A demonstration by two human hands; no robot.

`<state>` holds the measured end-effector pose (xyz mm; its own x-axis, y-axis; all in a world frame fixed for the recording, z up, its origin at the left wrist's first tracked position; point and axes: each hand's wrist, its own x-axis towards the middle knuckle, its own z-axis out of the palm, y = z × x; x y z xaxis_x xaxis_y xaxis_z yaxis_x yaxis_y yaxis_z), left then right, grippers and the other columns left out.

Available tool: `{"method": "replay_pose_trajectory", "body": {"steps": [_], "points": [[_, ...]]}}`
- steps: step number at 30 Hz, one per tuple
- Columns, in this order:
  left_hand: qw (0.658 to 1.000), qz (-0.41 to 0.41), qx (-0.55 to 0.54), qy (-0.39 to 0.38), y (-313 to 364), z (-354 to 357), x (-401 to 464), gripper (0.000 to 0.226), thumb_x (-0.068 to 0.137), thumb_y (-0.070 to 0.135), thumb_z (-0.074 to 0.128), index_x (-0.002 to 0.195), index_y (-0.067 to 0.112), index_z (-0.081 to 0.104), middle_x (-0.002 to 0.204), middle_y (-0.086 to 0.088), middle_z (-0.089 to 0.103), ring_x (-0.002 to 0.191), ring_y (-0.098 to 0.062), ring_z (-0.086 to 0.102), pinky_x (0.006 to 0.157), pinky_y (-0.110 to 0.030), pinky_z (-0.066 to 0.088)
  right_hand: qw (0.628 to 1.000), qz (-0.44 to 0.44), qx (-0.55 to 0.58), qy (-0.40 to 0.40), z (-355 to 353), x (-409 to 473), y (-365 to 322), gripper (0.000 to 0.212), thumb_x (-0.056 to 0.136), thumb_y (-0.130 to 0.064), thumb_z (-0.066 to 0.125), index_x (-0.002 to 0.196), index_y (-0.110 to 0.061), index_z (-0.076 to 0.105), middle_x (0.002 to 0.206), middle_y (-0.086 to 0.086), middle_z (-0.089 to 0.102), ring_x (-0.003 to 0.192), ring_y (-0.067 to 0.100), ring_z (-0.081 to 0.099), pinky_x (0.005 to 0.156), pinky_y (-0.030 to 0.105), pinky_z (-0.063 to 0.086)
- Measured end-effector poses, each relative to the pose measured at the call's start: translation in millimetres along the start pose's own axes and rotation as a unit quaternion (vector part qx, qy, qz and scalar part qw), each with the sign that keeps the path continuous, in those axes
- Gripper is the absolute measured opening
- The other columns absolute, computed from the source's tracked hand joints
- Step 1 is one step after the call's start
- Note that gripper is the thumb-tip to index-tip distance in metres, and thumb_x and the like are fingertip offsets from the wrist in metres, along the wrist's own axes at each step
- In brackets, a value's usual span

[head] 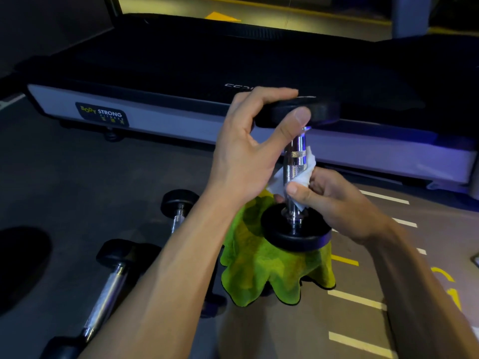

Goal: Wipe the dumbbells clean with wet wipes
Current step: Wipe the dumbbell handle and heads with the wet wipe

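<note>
Head view: left hand (248,149) grips upright dumbbell's (295,161) top, right hand (334,200) pinches wipe (302,174) round the handle. Loosen up and it could tip off the green towel (264,270).

We see two bare forearms reaching in from the bottom edge, with no sleeves, gloves, watch or rings showing on them. Our left hand (246,151) is broad, its thumbnail short and plain. Our right hand (337,200) has a short, unpainted thumbnail too. The fingers (272,95) are long and slim, and tendons stand out along the left wrist.
</note>
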<state>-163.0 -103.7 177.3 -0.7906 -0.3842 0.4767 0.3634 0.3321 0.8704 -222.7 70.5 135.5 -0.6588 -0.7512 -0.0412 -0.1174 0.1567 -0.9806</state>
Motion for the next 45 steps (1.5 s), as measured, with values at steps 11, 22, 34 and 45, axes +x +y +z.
{"method": "replay_pose_trajectory", "body": {"steps": [11, 22, 34, 45], "points": [[1.000, 0.002, 0.000, -0.019, 3, 2, 1, 0.023, 0.098, 0.030, 0.073, 0.120, 0.025, 0.071, 0.114, 0.000, 0.061, 0.104, -0.003, 0.061, 0.097, -0.020, 0.047, 0.944, -0.037, -0.220, 0.245, 44, -2, -15, 0.022, 0.108, -0.038, 0.052, 0.114, -0.018, 0.059, 0.096, 0.001, 0.076, 0.088, 0.020, 0.070, 0.077, 0.045, 0.053], [0.998, 0.002, -0.023, -0.050, 1, 6, 5, 0.023, 0.101, 0.029, 0.070, 0.123, 0.024, 0.069, 0.124, -0.009, 0.066, 0.116, -0.014, 0.064, 0.104, -0.031, 0.050, 0.978, -0.054, -0.069, 0.188, 28, 4, -19, 0.051, 0.112, -0.046, 0.034, 0.109, -0.009, 0.068, 0.099, 0.020, 0.070, 0.091, 0.034, 0.068, 0.083, 0.050, 0.055], [0.998, 0.021, -0.014, -0.055, 6, 18, 5, 0.024, 0.098, 0.027, 0.072, 0.122, 0.023, 0.071, 0.115, 0.010, 0.061, 0.115, -0.005, 0.061, 0.109, -0.031, 0.047, 0.967, 0.005, -0.020, 0.254, 28, -1, -30, 0.054, 0.114, -0.042, 0.032, 0.098, -0.015, 0.075, 0.099, 0.014, 0.079, 0.091, 0.028, 0.075, 0.073, 0.023, 0.057], [1.000, 0.015, -0.013, -0.020, 6, 24, 1, 0.027, 0.096, 0.029, 0.076, 0.121, 0.021, 0.073, 0.116, 0.011, 0.062, 0.115, -0.007, 0.063, 0.108, -0.035, 0.049, 0.957, -0.081, -0.026, 0.277, 50, -31, -23, 0.044, 0.109, -0.049, 0.037, 0.133, -0.022, 0.062, 0.105, -0.004, 0.073, 0.096, 0.015, 0.067, 0.081, 0.031, 0.052]]}}
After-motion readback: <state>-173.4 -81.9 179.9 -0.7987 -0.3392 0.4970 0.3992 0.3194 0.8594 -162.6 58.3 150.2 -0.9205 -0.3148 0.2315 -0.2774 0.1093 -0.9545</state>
